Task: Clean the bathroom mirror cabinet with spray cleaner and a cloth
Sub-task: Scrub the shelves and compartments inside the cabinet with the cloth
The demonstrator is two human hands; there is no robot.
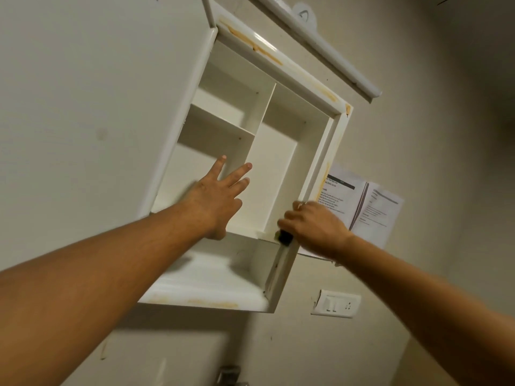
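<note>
The white hinged mirror door [111, 107] was swung wide at the left. The left hand [214, 201] was spread flat with straight fingers, holding nothing, at the lower left compartment of the white plastic wall cabinet [281, 61]. At the cabinet's lower right corner the right hand [315, 227] was curled round a small black-topped object [285, 237] (possibly the sprayer; it could not be told). No cloth was seen. The interior stage was judged to be in hand; spraying and a fetched cloth would be called for next.

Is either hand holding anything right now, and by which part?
The left hand holds nothing, fingers spread. The right hand grips a small black object at the cabinet's lower right edge; which part is unclear.
</note>
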